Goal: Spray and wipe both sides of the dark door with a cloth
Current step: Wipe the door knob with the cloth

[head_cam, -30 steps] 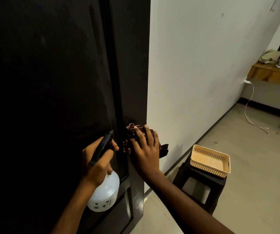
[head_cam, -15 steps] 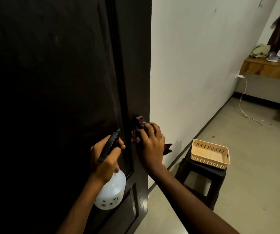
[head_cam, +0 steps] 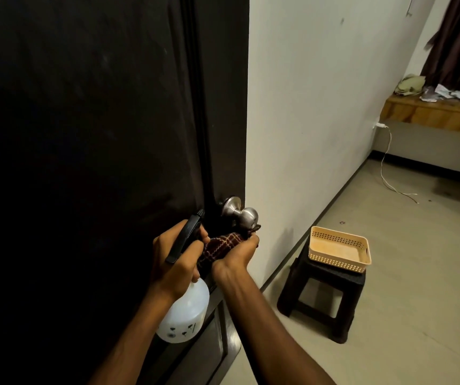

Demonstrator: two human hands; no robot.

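I noted left hand [head_cam: 177,262] gripping the white plastic spray bottle [head_cam: 184,315], right hand [head_cam: 237,255] clutching the dark checked cloth [head_cam: 219,247] below the round steel knob [head_cam: 247,216] of the dark door [head_cam: 84,134]; I judged cloth could snag the black trigger [head_cam: 184,240].

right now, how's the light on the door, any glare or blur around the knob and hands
Head view: the door is almost black, its detail lost in shadow; the knob shows a soft highlight, no glare; the left hand, right hand, cloth and bottle look sharp; the wall is the brightest area.
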